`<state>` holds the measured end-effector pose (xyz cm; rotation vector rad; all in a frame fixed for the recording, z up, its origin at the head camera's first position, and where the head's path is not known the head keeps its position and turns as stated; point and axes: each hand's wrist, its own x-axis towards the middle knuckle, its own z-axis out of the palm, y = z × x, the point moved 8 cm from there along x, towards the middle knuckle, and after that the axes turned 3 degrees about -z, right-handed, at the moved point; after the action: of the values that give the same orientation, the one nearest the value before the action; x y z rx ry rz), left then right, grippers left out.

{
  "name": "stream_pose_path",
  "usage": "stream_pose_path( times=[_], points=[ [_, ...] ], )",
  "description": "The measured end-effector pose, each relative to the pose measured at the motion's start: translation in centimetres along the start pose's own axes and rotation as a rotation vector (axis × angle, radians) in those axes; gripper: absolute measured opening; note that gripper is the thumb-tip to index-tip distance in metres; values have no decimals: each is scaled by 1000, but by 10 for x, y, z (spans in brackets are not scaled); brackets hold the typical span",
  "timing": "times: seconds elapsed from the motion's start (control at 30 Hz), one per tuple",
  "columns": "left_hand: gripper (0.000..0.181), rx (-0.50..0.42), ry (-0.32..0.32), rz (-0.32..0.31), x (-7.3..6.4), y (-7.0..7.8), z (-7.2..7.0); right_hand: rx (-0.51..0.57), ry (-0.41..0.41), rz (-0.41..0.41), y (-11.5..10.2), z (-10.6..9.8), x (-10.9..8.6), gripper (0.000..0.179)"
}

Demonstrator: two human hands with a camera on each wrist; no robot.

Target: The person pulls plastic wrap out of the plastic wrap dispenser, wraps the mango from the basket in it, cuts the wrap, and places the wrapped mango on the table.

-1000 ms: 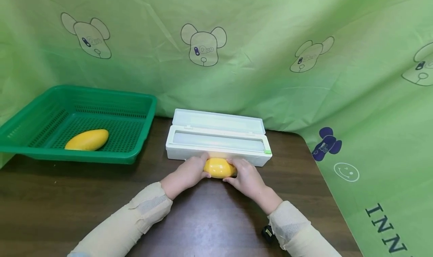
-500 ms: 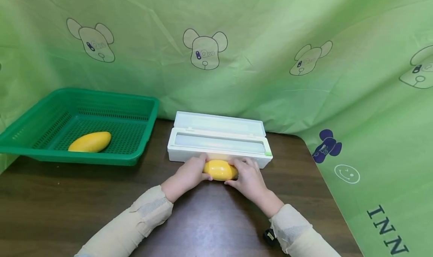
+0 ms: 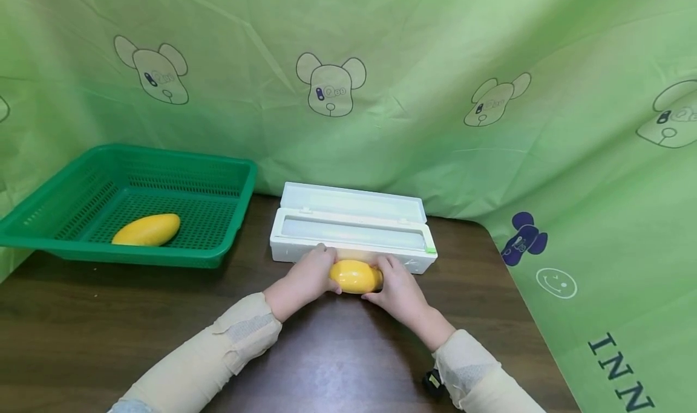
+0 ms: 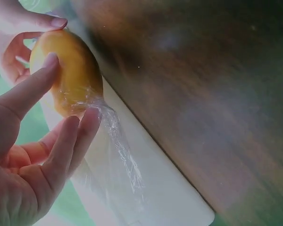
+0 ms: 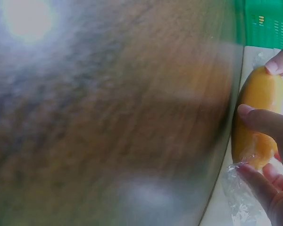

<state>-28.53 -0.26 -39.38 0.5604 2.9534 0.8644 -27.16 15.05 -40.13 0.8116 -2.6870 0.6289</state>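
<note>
A yellow mango [image 3: 355, 277] lies crosswise between my two hands, right in front of the white cling film box [image 3: 348, 250]. My left hand [image 3: 312, 274] grips its left end, thumb on the near side and fingers at the far side. On the other end my right hand [image 3: 400, 289] holds it the same way. Clear cling film [image 4: 120, 141] is around the mango; in the left wrist view it gathers into a twisted tail under the fingertips. A loose bunch of film [image 5: 243, 193] also sticks out by the fingers in the right wrist view.
The box's lid [image 3: 354, 200] stands raised at the back. A green plastic basket [image 3: 136, 257] on the left holds another yellow mango [image 3: 147, 230]. A small black object [image 3: 434, 381] sits by the right wrist. Green printed cloth [image 3: 327, 147] hangs behind the brown table [image 3: 327, 364].
The head view has tilted slightly, so the scene sits a little lower. Both hands keep hold of the mango in front of the box, with small finger shifts.
</note>
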Motion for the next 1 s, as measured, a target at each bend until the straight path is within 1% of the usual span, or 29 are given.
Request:
stream_pose_path(
  times=[0.1, 0.27, 0.4, 0.5, 0.6, 0.67, 0.8, 0.9, 1.0],
  points=[
    [44, 15, -16, -9, 1, 1, 0, -6, 4, 24, 3, 2, -1, 63],
    [41, 67, -21, -38, 1, 1, -1, -25, 24, 49, 6, 1, -3, 62],
    [38, 100, -27, -43, 1, 3, -2, -36, 33, 52, 7, -2, -2, 60],
    [35, 121, -33, -36, 1, 6, -5, -78, 38, 6, 4, -4, -2, 59],
    [32, 128, -40, -29, 0, 8, -8, -140, 43, -56, 0, -5, -4, 60],
    [29, 129, -41, -21, 0, 8, -8, -162, 47, -83, -2, -6, -5, 61],
    [28, 109, -47, -12, -1, 6, -8, -150, 41, -104, -4, -8, -7, 60],
    [29, 97, -53, -8, -1, 6, -8, -138, 11, -110, -7, -10, -6, 58],
    [31, 92, -66, 0, -2, 7, -7, -135, -25, -95, -9, -14, -4, 54]
  ],
)
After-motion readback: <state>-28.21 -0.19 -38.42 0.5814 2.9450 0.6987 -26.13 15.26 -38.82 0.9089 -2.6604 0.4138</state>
